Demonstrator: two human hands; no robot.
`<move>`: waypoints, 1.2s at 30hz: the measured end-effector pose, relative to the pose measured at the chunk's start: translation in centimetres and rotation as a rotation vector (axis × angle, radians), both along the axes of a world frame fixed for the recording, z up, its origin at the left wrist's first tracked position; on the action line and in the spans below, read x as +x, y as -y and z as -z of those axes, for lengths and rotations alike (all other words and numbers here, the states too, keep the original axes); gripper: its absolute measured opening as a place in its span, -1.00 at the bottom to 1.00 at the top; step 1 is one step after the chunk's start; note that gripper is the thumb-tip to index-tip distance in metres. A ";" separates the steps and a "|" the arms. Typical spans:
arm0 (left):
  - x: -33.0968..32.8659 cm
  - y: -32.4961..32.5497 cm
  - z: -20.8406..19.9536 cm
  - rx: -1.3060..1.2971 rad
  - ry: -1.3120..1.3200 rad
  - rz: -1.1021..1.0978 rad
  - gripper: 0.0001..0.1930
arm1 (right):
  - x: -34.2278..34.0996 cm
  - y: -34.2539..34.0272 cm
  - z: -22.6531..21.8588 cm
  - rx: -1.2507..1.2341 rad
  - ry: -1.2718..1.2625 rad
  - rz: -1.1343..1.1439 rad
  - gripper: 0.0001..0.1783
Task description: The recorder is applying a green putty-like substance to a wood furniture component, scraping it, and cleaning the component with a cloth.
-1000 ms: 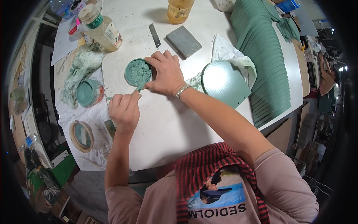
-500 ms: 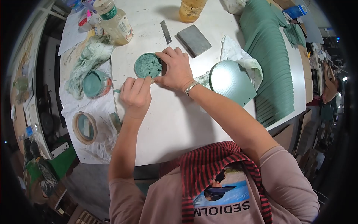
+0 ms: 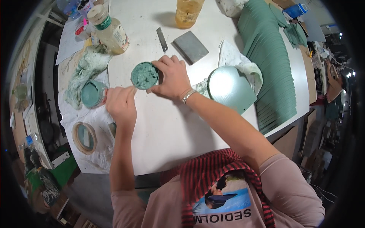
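A small round tub of lumpy green paste sits on the white table. My right hand curls around its right side, thumb at the near edge and fingers at the far edge. Just left of the tub's near edge, my left hand is closed, knuckles up. Whatever its fingers hold is hidden beneath them. Beside the left hand stands an open jar of smooth green paint, with a green-stained white cloth behind it.
Beyond the tub lie a thin metal blade and a grey rectangular block. Bottles stand at the back. To the right are a glossy green plate, a white rag and stacked green sheets. A round lid lies near left.
My left hand has moved left and slightly nearer to me, away from my right hand. My right hand still grips the tub. The whole view has shifted slightly.
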State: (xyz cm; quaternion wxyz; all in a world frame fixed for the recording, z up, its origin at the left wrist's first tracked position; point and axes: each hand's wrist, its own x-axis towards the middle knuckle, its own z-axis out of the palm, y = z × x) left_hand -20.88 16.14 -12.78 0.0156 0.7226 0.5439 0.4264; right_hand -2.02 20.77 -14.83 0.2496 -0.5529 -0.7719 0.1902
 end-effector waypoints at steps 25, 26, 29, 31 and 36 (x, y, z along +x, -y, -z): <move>-1.9 -3.7 2.3 -0.762 0.636 -0.248 -0.87 | 0.0 -0.3 0.2 0.035 -0.043 -0.004 -0.19; -2.2 -3.6 2.3 -0.767 0.632 -0.243 -0.87 | 0.0 -0.3 0.3 0.038 -0.043 -0.002 -0.19; -2.6 -3.4 0.6 -0.834 0.727 -0.196 -0.82 | 0.1 -0.3 0.2 0.044 -0.047 -0.009 -0.19; -2.1 -3.3 -0.8 -0.776 0.850 -0.164 -0.84 | 0.2 -0.3 0.2 0.041 -0.040 -0.002 -0.19; -1.9 -4.2 1.3 -0.685 0.603 -0.172 -0.82 | 0.0 -0.2 -0.1 0.013 -0.020 0.000 -0.13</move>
